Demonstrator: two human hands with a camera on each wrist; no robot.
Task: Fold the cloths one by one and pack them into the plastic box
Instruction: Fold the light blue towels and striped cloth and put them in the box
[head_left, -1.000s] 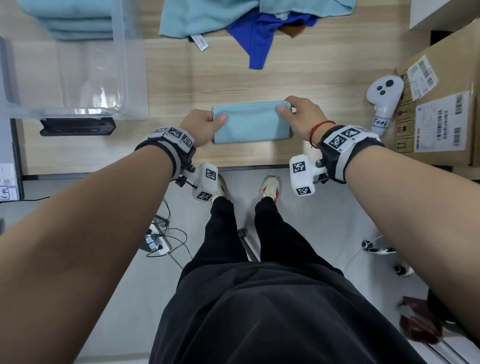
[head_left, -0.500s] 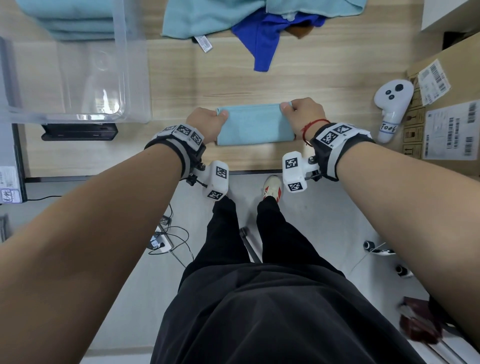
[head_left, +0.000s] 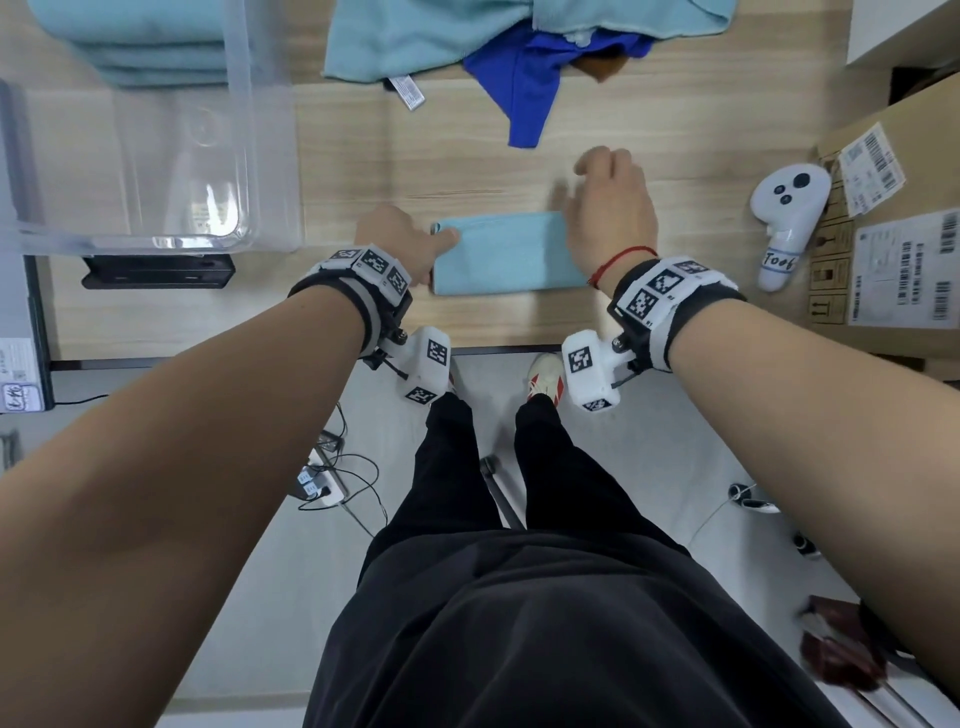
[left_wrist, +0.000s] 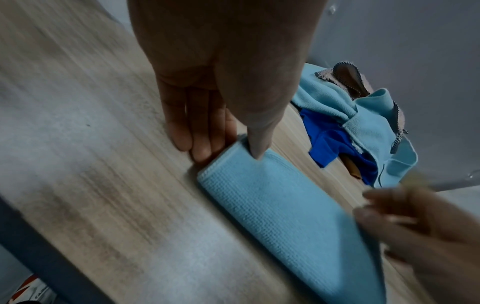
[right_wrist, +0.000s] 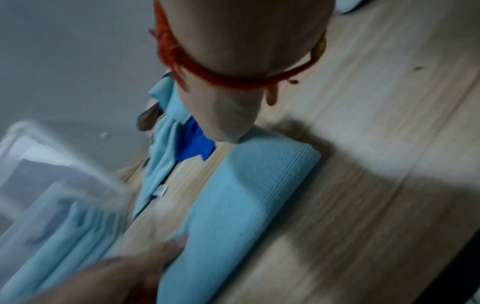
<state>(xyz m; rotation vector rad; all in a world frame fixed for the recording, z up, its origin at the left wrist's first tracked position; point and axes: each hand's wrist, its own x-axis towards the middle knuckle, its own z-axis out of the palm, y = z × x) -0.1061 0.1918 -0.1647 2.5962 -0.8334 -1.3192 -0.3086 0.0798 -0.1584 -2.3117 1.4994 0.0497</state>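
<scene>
Left hand (head_left: 400, 244) fingers (left_wrist: 200, 133) pinch folded cloth's (head_left: 504, 254) left end mid-frame on bench (head_left: 675, 130); right hand (head_left: 610, 208) fingers loose, empty; next, probably clamp both ends, carry flat to plastic box (head_left: 260, 156) upper left.

Bare forearms. Both wrists: dark bands with white fiducial-tag blocks (head_left: 370, 264), white tagged camera pods (head_left: 589, 374) hanging below. Red string bracelet (head_left: 618, 260) on right wrist. Black trousers (head_left: 519, 597), white-and-red shoes (head_left: 545, 375).

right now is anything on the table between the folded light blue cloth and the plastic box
Nothing visible: bare wood lies between the folded cloth and the plastic box. Only the left hand sits at that end, gripping the cloth.
</scene>
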